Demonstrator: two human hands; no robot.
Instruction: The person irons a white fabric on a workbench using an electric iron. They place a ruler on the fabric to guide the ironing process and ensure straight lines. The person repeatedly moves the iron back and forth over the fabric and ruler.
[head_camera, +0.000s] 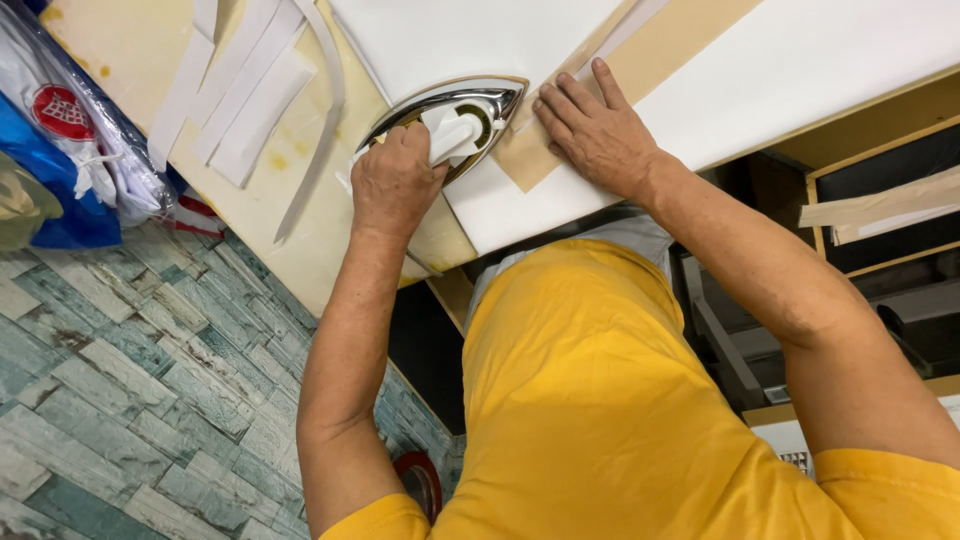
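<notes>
Green and grey plank-patterned flooring (120, 380) fills the lower left of the view, and a pale work table (300, 225) with yellowish stains runs across the top. White fabric (450, 35) is spread over the table, and a tan strip (660, 50) is laid slantwise across it. An iron (455, 115) with a shiny metal body and a white handle is set on the fabric at the near end of the strip, its tip pointed toward the strip. The left hand (395, 180) is closed tight around the handle, the knuckles turned up to the camera. The right hand (595, 130) is held open and flat, palm down, with the fingers spread; it is pressed on the strip and the fabric just beside the iron's tip, and nothing is gripped in it.

Several white cut strips (240, 90) are left lying on the bare table to the left of the iron, and a long narrow curved band (320, 130) is draped beside them. Clear plastic bags (90, 140) with white contents are piled at the left edge, beside something blue (50, 200). A yellow shirt (600, 400) is seen at the bottom, pressed close to the table's edge. Wooden shelving (880, 180) is seen at the right, with another pale strip (880, 205) lying across it. A dark round object with a red rim (420, 480) is partly seen on the floor beneath the left arm; what it is cannot be told
</notes>
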